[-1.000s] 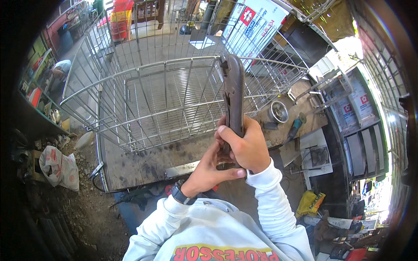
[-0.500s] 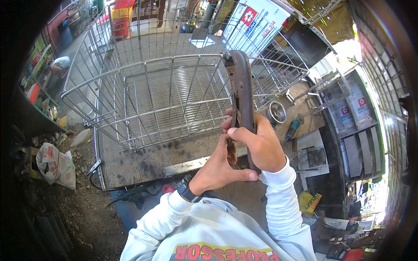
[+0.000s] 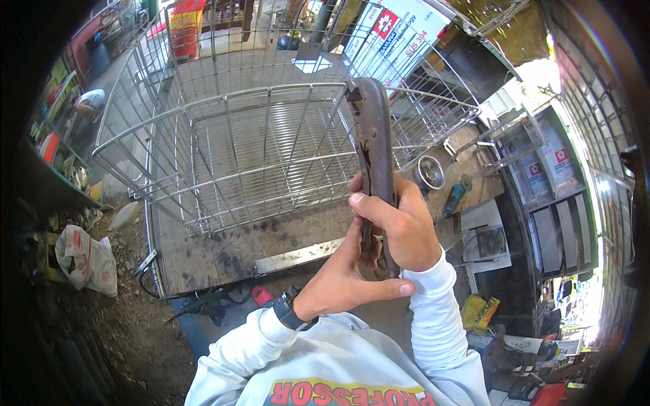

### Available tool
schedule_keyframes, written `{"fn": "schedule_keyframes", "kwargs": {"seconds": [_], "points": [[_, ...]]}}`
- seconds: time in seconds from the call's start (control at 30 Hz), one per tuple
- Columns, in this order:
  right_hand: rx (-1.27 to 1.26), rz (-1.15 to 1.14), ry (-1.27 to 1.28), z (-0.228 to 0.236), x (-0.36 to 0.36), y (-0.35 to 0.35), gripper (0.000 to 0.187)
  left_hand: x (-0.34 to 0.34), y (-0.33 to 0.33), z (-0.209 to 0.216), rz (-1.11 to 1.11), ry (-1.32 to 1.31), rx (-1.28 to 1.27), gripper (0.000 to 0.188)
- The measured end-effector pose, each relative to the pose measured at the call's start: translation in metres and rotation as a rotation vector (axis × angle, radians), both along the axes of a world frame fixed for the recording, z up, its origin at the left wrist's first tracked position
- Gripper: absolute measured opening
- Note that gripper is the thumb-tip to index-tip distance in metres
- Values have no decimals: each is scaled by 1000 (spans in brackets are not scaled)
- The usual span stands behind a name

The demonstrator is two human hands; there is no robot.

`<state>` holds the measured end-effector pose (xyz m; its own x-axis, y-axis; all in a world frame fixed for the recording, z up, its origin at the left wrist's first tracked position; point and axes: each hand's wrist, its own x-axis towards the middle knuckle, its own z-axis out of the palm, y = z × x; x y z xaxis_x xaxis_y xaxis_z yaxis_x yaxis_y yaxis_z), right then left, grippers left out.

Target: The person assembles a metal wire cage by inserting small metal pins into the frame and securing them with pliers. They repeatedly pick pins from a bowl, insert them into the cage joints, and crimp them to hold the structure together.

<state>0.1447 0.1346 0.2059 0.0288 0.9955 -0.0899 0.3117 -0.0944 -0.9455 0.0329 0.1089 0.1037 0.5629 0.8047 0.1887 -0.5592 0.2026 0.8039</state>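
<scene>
A worn, dark brown plier-like hand tool point(image 3: 376, 128) stands lengthwise in front of me; I cannot make out its exact kind. Its far end meets the top rim of a wire basket point(image 3: 223, 99), but whether it bites on the wire is hard to see. Closed around the middle of the tool is my right hand point(image 3: 406, 227), thumb lying across its left side. My left hand point(image 3: 345, 281) holds the lower part, its fingers behind it and its thumb stretched toward my right wrist. Where the left fingers press is partly hidden.
The basket rests on a stained workbench point(image 3: 203, 260) with a flat metal strip point(image 3: 298, 257) at its near edge. To the right are a round metal bowl point(image 3: 430, 172) and a teal angle grinder point(image 3: 457, 196). A white sack point(image 3: 87, 260) lies on the ground left. A person point(image 3: 91, 101) crouches far left.
The tool has turned slightly, showing more of its broad side. My hands have shifted a little with it and keep their hold. The basket stays nearly in place.
</scene>
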Motion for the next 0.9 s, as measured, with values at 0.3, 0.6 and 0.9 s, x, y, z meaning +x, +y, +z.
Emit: {"fn": "schedule_keyframes", "kwargs": {"seconds": [0.3, 0.6, 0.9], "points": [[108, -39, -85, -18, -6, 2, 21, -9, -2, 3, -36, 260, -106, 89], [127, 11, -37, -19, -2, 4, 29, -9, 4, -14, -88, -2, -184, 69], [-16, 88, 136, -18, 12, -12, 53, -25, 41, -24, -5, 446, 55, 77]]}}
